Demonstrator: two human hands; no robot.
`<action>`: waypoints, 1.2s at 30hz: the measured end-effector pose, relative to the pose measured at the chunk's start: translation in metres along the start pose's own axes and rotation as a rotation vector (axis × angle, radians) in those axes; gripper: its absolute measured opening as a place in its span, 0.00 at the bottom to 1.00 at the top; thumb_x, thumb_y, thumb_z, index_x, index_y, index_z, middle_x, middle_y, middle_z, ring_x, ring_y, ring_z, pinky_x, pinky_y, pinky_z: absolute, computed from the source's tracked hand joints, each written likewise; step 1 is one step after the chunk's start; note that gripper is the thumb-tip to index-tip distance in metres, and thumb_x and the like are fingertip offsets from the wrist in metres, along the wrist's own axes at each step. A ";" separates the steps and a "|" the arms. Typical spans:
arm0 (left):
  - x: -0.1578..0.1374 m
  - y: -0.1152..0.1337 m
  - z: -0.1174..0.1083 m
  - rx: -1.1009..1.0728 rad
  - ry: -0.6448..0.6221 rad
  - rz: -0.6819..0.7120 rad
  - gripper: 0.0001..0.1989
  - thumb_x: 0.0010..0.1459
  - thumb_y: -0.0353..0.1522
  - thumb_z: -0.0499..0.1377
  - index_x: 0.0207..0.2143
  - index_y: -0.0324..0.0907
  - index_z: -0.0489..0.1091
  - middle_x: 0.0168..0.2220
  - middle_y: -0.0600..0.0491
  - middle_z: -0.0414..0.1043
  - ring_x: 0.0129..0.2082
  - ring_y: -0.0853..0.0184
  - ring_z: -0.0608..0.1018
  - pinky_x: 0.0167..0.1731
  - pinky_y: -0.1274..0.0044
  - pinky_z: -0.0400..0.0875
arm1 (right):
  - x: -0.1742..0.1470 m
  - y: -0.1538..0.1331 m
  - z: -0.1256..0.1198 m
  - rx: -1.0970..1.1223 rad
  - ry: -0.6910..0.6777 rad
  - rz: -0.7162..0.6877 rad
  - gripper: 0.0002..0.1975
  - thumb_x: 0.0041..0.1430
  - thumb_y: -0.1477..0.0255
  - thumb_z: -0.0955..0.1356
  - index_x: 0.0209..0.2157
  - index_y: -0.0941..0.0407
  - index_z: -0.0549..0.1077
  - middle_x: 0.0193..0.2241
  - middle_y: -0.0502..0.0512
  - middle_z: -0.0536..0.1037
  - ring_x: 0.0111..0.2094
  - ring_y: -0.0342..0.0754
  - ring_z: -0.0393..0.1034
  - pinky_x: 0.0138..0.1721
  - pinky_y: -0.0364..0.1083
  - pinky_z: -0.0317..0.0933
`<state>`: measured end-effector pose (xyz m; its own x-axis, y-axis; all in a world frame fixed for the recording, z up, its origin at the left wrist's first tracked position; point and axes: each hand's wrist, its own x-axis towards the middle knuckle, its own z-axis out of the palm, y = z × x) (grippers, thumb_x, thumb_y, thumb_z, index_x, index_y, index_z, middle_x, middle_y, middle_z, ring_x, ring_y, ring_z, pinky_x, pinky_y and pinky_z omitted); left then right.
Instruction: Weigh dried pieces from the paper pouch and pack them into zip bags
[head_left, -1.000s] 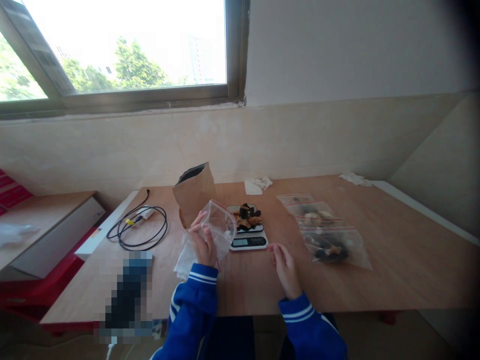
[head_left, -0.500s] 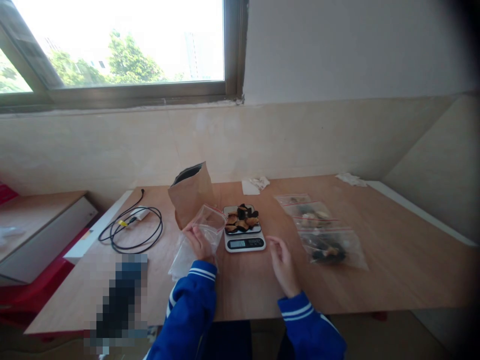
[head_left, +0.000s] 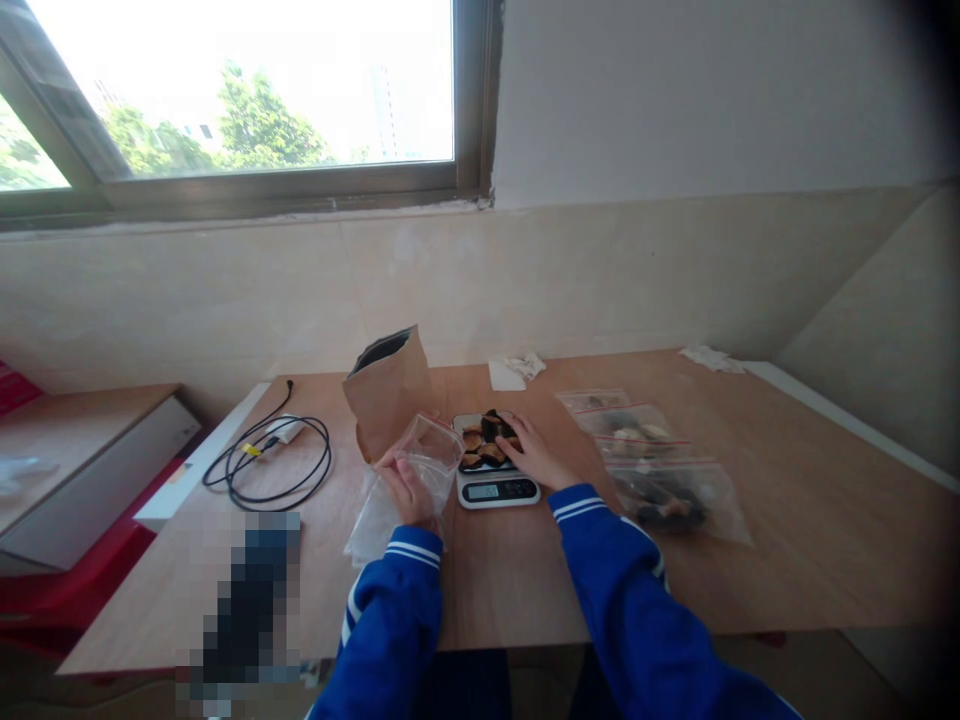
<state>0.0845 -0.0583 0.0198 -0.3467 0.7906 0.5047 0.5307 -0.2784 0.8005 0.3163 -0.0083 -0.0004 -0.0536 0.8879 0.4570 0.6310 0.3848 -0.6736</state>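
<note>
My left hand (head_left: 407, 492) is closed on a clear zip-lock bag (head_left: 437, 436) with a red strip along its mouth. More clear plastic bags (head_left: 371, 528) lie under that hand. To its right stands a white kitchen scale (head_left: 474, 505) with a dark display. Dried dark-edged brown slices (head_left: 472, 440), perhaps mushroom, are heaped on the scale's tray. My right hand (head_left: 536, 452) reaches over the tray's right side, fingers stretched out and touching the slices. Behind the held bag, a brown paper pouch (head_left: 390, 390) stands upright with its top open.
Several filled zip-lock bags (head_left: 675, 495) lie at the right of the wooden table (head_left: 825, 480). A coiled black cable (head_left: 281, 500) and a blurred-out dark object (head_left: 247, 600) lie at the left. Crumpled tissue (head_left: 529, 366) sits near the wall.
My right hand has moved left and forward from beside the scale onto the slices. My left hand stays at the bag. The view has shifted slightly.
</note>
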 end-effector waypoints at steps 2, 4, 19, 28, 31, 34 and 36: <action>-0.001 0.002 0.001 -0.102 0.126 -0.032 0.15 0.65 0.39 0.37 0.45 0.42 0.56 0.48 0.39 0.68 0.48 0.59 0.73 0.47 0.64 0.68 | 0.000 0.006 0.003 0.012 0.000 0.012 0.23 0.60 0.60 0.63 0.54 0.54 0.66 0.55 0.62 0.67 0.58 0.54 0.59 0.58 0.59 0.54; -0.002 0.004 0.001 -0.157 0.151 -0.039 0.14 0.65 0.39 0.39 0.43 0.42 0.56 0.48 0.39 0.68 0.48 0.59 0.73 0.45 0.64 0.68 | 0.000 0.009 0.003 0.019 0.018 0.007 0.22 0.60 0.60 0.63 0.53 0.55 0.67 0.53 0.62 0.69 0.56 0.54 0.61 0.57 0.59 0.55; -0.003 0.006 -0.001 -0.070 0.119 -0.056 0.13 0.65 0.40 0.38 0.41 0.44 0.56 0.45 0.42 0.69 0.47 0.58 0.74 0.42 0.66 0.70 | 0.000 -0.002 -0.007 0.095 0.187 0.067 0.20 0.58 0.57 0.64 0.43 0.56 0.71 0.41 0.62 0.73 0.44 0.55 0.69 0.48 0.57 0.63; -0.006 -0.001 0.002 -0.108 0.122 -0.024 0.13 0.65 0.41 0.39 0.41 0.44 0.57 0.45 0.41 0.67 0.48 0.57 0.72 0.47 0.64 0.68 | 0.016 -0.109 -0.034 0.688 0.022 0.235 0.23 0.53 0.57 0.68 0.44 0.51 0.57 0.29 0.49 0.76 0.22 0.43 0.69 0.21 0.41 0.62; -0.007 -0.003 0.004 -0.145 0.114 0.003 0.13 0.64 0.40 0.40 0.43 0.43 0.57 0.43 0.41 0.68 0.46 0.57 0.73 0.46 0.65 0.68 | 0.018 -0.143 -0.038 0.788 -0.141 0.285 0.21 0.51 0.59 0.70 0.39 0.51 0.57 0.23 0.43 0.73 0.17 0.39 0.63 0.15 0.38 0.55; -0.008 -0.006 0.007 -0.191 0.138 0.034 0.14 0.64 0.41 0.43 0.43 0.41 0.58 0.41 0.42 0.68 0.43 0.58 0.74 0.44 0.64 0.68 | 0.020 -0.157 -0.037 0.733 -0.215 0.246 0.17 0.51 0.61 0.70 0.36 0.53 0.62 0.21 0.43 0.71 0.17 0.38 0.64 0.15 0.37 0.55; -0.008 -0.008 0.010 -0.221 0.167 0.056 0.15 0.63 0.42 0.43 0.42 0.40 0.59 0.40 0.43 0.68 0.42 0.57 0.74 0.43 0.63 0.68 | 0.021 -0.160 -0.035 0.651 -0.238 0.214 0.15 0.51 0.62 0.70 0.36 0.55 0.66 0.22 0.45 0.72 0.18 0.39 0.65 0.17 0.37 0.57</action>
<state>0.0912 -0.0572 0.0060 -0.4544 0.6749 0.5814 0.3771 -0.4456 0.8120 0.2412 -0.0602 0.1378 -0.1938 0.9629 0.1876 0.0616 0.2028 -0.9773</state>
